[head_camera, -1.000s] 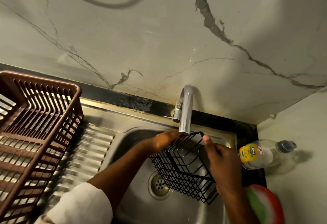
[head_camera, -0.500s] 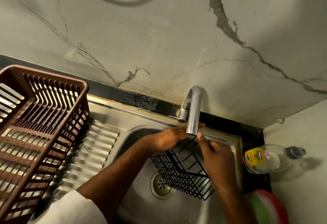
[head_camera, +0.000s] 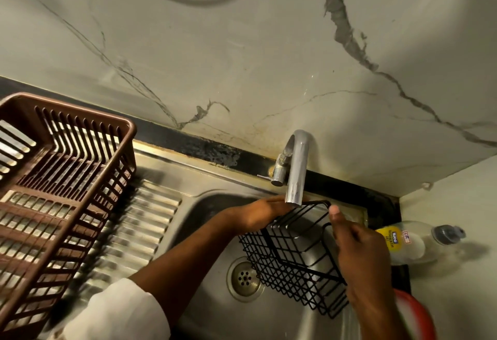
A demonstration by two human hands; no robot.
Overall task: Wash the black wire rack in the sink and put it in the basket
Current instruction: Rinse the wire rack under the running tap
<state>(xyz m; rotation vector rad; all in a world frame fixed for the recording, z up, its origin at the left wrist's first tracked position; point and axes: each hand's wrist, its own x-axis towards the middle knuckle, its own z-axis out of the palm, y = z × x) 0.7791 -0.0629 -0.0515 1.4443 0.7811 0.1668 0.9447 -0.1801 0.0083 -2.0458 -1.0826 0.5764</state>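
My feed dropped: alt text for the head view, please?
Both hands, left hand and right hand, hold the black wire rack over the sink beneath the tap. The brown basket stands at left.

Tap spout (head_camera: 296, 173) overhangs rack (head_camera: 295, 259); basket (head_camera: 67, 178) open-topped.

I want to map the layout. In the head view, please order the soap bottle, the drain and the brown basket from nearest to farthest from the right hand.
1. Soap bottle, just right of the right hand.
2. Drain, to its left in the sink.
3. Brown basket, far left.
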